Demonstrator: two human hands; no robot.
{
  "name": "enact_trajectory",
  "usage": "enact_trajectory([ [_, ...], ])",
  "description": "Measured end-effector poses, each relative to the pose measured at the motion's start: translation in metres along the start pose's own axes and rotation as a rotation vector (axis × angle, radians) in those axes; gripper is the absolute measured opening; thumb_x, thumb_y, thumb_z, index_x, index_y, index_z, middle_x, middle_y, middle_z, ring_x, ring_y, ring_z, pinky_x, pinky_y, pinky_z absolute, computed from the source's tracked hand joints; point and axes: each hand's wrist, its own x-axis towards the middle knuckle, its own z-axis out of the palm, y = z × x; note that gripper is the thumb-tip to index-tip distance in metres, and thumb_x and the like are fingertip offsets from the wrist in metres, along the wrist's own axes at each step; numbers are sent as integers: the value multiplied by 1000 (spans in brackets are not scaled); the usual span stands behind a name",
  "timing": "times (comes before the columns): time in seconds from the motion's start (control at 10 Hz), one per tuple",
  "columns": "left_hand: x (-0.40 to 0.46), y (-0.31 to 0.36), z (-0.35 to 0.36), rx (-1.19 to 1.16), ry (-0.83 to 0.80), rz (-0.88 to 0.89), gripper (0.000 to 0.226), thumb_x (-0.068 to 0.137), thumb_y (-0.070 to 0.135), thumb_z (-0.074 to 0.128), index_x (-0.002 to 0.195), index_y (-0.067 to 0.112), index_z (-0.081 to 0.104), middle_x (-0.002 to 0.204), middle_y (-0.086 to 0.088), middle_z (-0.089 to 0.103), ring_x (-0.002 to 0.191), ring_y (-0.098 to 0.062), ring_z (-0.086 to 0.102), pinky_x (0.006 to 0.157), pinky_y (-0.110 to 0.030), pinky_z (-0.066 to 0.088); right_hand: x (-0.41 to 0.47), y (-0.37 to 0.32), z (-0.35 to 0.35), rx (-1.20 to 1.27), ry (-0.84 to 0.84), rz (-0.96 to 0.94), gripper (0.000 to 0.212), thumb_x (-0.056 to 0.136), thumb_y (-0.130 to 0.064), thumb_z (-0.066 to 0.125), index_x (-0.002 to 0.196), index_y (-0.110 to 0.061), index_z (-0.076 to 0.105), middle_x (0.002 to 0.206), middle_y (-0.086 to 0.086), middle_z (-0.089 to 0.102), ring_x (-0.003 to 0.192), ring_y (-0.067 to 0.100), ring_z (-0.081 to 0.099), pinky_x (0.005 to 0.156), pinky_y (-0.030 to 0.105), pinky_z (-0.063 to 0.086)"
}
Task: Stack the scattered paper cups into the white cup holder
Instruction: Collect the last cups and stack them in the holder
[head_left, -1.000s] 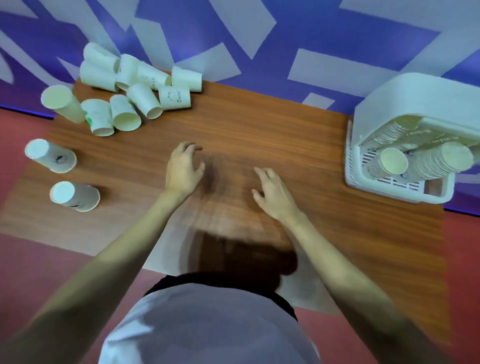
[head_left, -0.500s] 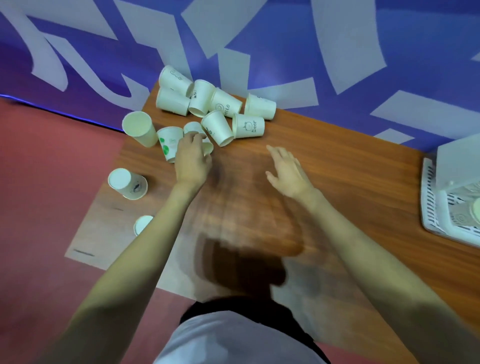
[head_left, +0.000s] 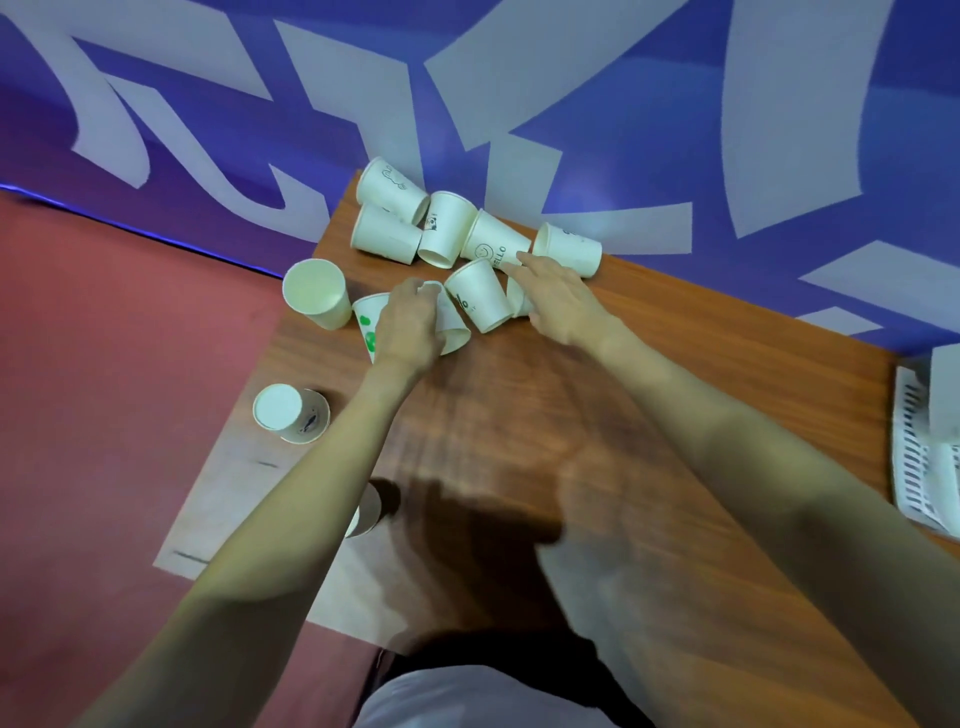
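Several white paper cups (head_left: 483, 244) lie tumbled at the table's far left corner. My left hand (head_left: 408, 330) curls over one lying cup (head_left: 451, 325) and grips it, next to a green-printed cup (head_left: 368, 325). With its fingers stretched out, my right hand (head_left: 558, 299) lies over another lying cup (head_left: 518, 300), and the index fingertip touches the "HELLO" cup (head_left: 493, 247). Between my hands lies one more cup (head_left: 478, 301). Only a slotted corner of the white cup holder (head_left: 922, 457) shows at the right edge.
An upright cup (head_left: 316, 292) stands at the left edge of the wooden table (head_left: 519, 415). An upside-down cup (head_left: 291, 414) sits nearer, and another cup (head_left: 368, 512) is half hidden by my left forearm. Red floor lies to the left, a purple patterned wall behind.
The view swung left, away from the cup holder and onto the cup pile. Both hands reached forward from mid-table; my left closed on a lying cup, my right arrived over another.
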Motion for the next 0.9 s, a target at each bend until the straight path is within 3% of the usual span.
enact_trajectory([
  [0.2,4,1,-4,49,-51,28,28,76,7,64,102,-1,61,108,-19,57,98,-37,53,76,-46,49,10,-4,3,-66,-27,37,51,84,-2,56,133,-13,46,143,15,35,122,34,39,100,41,32],
  [0.4,-8,8,-10,102,-99,10,14,80,14,61,90,4,63,99,-15,60,92,-35,57,69,-40,48,-11,0,2,-134,-22,82,28,84,-12,61,112,-9,59,120,14,48,110,33,45,90,38,35],
  [0.6,-37,30,-11,114,-74,26,16,84,11,57,95,2,65,98,-17,64,93,-36,58,68,-38,47,-59,18,10,-48,-30,135,15,83,-12,61,98,-10,63,109,13,53,101,32,49,81,38,41],
  [0.7,-59,43,-7,62,-30,22,13,82,11,57,88,3,64,91,-16,64,89,-35,58,66,-38,47,-97,28,7,2,-6,155,14,84,-15,63,97,-10,62,111,12,49,101,32,49,79,37,41],
  [0.9,-109,91,8,-88,-11,1,7,78,18,63,78,12,66,81,-6,69,76,-27,62,63,-35,51,-199,56,13,290,229,235,11,83,-10,66,92,-10,61,120,9,49,102,29,56,87,36,45],
])
